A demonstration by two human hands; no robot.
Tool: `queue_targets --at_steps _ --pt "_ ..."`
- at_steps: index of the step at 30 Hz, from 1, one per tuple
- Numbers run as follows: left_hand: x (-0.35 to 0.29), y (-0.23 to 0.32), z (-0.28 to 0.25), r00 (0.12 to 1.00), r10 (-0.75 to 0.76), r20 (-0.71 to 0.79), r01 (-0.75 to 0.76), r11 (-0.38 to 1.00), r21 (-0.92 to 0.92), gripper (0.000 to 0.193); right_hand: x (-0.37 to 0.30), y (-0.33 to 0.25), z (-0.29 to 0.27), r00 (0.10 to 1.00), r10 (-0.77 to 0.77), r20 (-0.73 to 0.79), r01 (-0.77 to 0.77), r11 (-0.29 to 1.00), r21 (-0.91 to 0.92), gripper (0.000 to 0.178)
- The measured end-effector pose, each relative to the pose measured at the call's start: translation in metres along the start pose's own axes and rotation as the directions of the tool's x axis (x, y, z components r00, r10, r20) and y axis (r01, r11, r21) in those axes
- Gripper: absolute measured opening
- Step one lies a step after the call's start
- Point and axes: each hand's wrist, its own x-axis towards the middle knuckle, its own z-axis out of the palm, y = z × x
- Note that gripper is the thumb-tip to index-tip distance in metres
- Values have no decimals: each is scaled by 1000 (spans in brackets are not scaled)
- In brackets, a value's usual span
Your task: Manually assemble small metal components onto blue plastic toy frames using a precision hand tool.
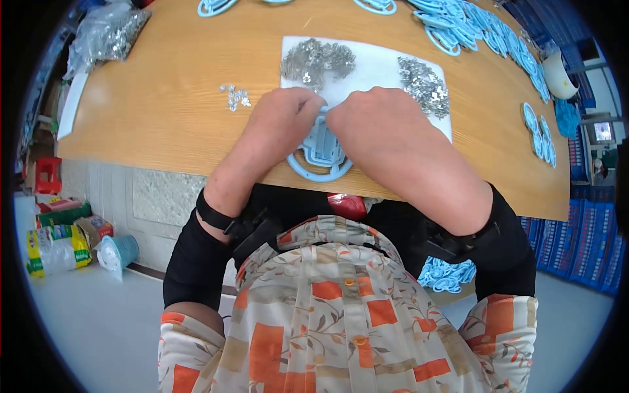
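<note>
A light-blue plastic ring-shaped shell point(321, 175), like a toy steering wheel with a boxy hollow middle, lies at the table's front edge. My left hand point(286, 108) is closed at its far left side, thumb and fingertips at the upper rim. Curled into a fist, my right hand point(373, 114) rests against the shell's far right side; its fingertips are hidden, and what they pinch cannot be seen. Just beyond both hands is a white foam sheet point(367, 59) bearing a pile of small silvery metal pieces point(318, 62) and a second pile point(424, 88) to the right.
Several small clear-looking bits point(236, 97) lie left of my hands. A plastic bag of metal pieces point(111, 36) sits at the far left. Heaped blue shells point(452, 23) run along the far right, with more blue shells point(540, 134) near the right edge. Blue boxes point(576, 242) are stacked beyond the table.
</note>
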Motion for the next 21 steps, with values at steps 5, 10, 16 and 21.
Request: queue_targets --at_steps 5,10,16,21 --pt "-7 3 -5 998 -46 50 55 977 -206 27 -23 19 3 986 167 -22 -146 911 386 23" --pt "-15 28 -3 989 -106 101 143 857 -495 29 -57 33 56 892 450 36 -200 322 925 19" --pt "-26 37 5 964 -94 247 215 824 -525 28 -78 28 48 881 395 260 -190 -208 960 16" --pt "-29 52 8 945 211 251 -172 971 -168 36 -85 33 40 873 411 262 -214 -160 964 17"
